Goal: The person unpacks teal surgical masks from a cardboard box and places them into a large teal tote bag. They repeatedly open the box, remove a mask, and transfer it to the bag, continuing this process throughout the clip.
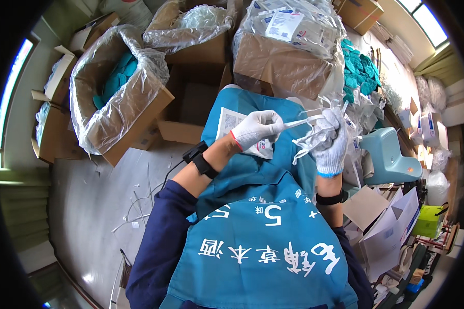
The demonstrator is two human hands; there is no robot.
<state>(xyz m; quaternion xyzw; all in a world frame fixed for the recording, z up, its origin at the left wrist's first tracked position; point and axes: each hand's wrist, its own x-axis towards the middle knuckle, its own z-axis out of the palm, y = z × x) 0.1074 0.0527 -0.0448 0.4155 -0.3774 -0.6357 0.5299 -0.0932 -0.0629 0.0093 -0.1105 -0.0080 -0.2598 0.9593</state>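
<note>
My left hand, in a white knit glove with a red cuff, is closed in a pinch on one end of a white strap. The strap runs taut across to my right hand, gloved in white with a blue cuff. Its fingers are wrapped round a bundle of white straps, whose loose ends hang and stick out around the fist. Under my left hand, a flat white printed packet lies on the blue apron over my lap, partly covered by the hand.
Ahead stand open cardboard boxes, one plastic-lined with green pieces, another piled with packets. A green heap lies to the right, beyond a light blue plastic stool. Strap scraps litter the floor at left.
</note>
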